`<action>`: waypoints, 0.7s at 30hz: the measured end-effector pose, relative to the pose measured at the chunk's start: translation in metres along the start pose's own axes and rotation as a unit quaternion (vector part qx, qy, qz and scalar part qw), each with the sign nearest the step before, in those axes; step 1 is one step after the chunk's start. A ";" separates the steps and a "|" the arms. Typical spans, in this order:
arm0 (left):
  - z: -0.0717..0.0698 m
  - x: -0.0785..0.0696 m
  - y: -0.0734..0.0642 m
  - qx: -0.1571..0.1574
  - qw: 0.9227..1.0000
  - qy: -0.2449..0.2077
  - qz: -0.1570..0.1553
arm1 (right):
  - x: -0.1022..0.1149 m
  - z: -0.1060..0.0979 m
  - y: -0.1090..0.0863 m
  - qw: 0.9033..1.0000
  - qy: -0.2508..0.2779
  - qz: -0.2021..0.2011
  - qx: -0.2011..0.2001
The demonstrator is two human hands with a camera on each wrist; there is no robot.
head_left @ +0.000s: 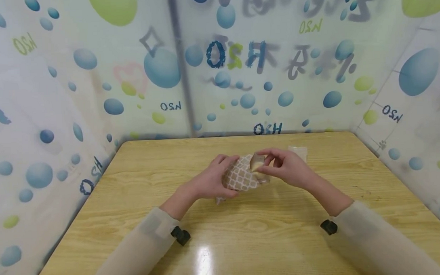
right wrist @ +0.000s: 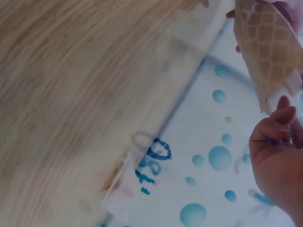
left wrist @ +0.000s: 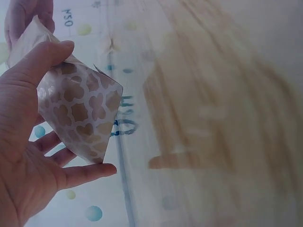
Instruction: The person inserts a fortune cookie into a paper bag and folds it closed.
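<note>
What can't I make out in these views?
Head: whether the patterned pouch holds anything; too small.
Head: part of the pale packet, behind the right hand.
Left wrist: part of the right hand, behind the pouch.
Right wrist: much of the left hand, cut off at the upper right.

Plain pale-beige long sleeves (head_left: 131, 250) — a small, blocky black device (head_left: 181, 236) at the inner edge of each
</note>
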State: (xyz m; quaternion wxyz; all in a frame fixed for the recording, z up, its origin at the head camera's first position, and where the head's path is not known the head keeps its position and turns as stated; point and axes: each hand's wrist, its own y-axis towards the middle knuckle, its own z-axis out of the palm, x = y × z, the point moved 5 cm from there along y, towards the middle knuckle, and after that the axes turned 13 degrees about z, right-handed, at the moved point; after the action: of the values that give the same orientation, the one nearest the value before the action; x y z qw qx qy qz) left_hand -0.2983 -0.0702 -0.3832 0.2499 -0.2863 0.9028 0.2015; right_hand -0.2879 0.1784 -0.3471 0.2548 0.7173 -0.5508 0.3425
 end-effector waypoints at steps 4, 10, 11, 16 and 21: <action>-0.002 0.003 -0.002 -0.005 1.000 0.001 -0.005 | -0.008 -0.010 -0.003 1.000 0.012 -0.015 -0.014; -0.004 0.004 -0.004 -0.014 1.000 -0.005 -0.004 | -0.017 -0.013 -0.004 1.000 -0.004 -0.010 -0.007; -0.004 0.003 -0.004 -0.014 1.000 -0.006 -0.003 | -0.017 -0.011 -0.004 1.000 -0.006 -0.009 -0.005; -0.003 0.004 -0.003 -0.014 1.000 -0.009 -0.003 | -0.017 -0.006 -0.001 1.000 -0.006 -0.007 -0.004; -0.002 0.004 -0.003 -0.014 1.000 -0.008 -0.003 | -0.014 -0.001 0.001 1.000 -0.002 -0.008 0.005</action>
State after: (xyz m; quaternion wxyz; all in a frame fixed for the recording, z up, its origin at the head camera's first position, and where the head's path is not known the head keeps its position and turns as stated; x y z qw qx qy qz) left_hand -0.3001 -0.0755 -0.3847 0.2537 -0.2909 0.8970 0.2155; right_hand -0.2914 0.1870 -0.3576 0.2528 0.7238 -0.5433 0.3421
